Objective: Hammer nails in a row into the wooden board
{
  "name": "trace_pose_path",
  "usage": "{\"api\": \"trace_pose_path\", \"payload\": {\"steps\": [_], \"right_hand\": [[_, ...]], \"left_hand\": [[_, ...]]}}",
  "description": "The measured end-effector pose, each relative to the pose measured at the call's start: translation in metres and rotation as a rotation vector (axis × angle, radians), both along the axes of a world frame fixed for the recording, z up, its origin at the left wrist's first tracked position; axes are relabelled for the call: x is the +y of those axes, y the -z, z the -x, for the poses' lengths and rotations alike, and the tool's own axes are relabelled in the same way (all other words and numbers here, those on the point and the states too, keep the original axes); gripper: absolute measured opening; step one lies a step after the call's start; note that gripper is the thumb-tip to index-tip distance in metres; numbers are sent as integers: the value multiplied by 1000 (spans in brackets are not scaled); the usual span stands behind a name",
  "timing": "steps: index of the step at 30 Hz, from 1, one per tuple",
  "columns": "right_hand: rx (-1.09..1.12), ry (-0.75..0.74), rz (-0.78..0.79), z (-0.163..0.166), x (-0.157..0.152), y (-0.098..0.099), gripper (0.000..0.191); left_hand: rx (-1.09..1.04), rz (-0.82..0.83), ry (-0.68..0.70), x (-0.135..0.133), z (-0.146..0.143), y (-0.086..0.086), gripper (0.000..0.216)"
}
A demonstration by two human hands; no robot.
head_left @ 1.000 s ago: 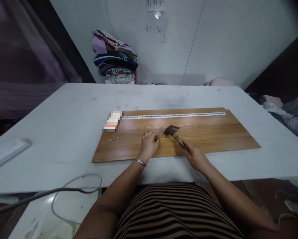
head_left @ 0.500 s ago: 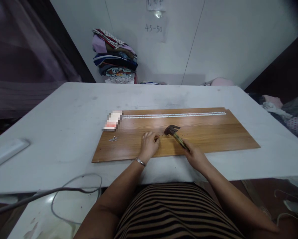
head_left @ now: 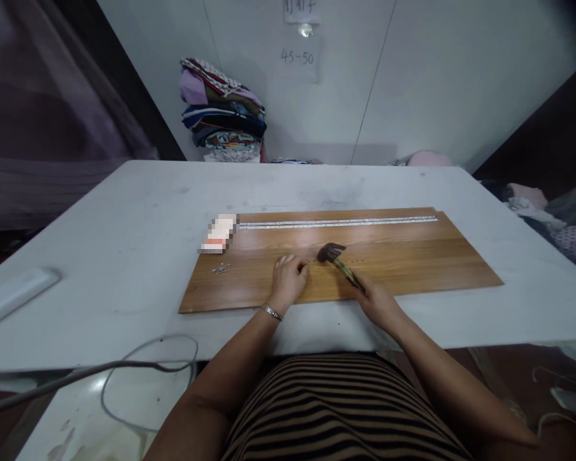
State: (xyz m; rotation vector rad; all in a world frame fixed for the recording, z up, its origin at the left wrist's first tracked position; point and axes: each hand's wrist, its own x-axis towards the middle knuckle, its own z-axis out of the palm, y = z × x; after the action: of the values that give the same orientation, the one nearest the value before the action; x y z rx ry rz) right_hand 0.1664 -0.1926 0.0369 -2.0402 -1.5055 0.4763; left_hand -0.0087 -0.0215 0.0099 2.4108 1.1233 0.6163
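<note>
My right hand (head_left: 377, 301) is wrapped round the handle of a claw hammer (head_left: 338, 259). The hammer's dark head is low over a wooden board (head_left: 427, 256), just right of my left fingers; whether it touches the wood I cannot tell. Resting on the board, my left hand (head_left: 288, 280) has its thumb and forefinger pinched together, and what they hold is too small to make out. A row of small dark dots (head_left: 355, 260) runs along the board to the right of these fingertips. Several loose nails (head_left: 220, 269) lie near the board's left end.
Two white printed strips (head_left: 338, 223) run along the board's far side. A blurred-out box (head_left: 219, 234) sits at its left corner. On the white table (head_left: 100, 256), a white block (head_left: 16, 294) lies at far left. A cable (head_left: 124, 365) crosses the front left. Folded cloths (head_left: 225, 112) are stacked behind.
The hammer head has shifted very slightly left and down, with my right hand still round the handle. My left hand keeps its pinch in the same place.
</note>
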Motion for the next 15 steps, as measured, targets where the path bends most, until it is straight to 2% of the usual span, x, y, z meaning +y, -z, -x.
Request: {"api": "trace_pose_path", "payload": {"steps": [5, 9, 15], "right_hand": [[-16, 39, -10, 0, 1, -2, 48], [-3, 11, -17, 0, 1, 0, 45], [-21, 41, -64, 0, -1, 1, 50]], "left_hand": [[-29, -6, -3, 1, 0, 2, 10], [-42, 3, -4, 2, -1, 3, 10], [-99, 83, -3, 7, 0, 4, 12]]}}
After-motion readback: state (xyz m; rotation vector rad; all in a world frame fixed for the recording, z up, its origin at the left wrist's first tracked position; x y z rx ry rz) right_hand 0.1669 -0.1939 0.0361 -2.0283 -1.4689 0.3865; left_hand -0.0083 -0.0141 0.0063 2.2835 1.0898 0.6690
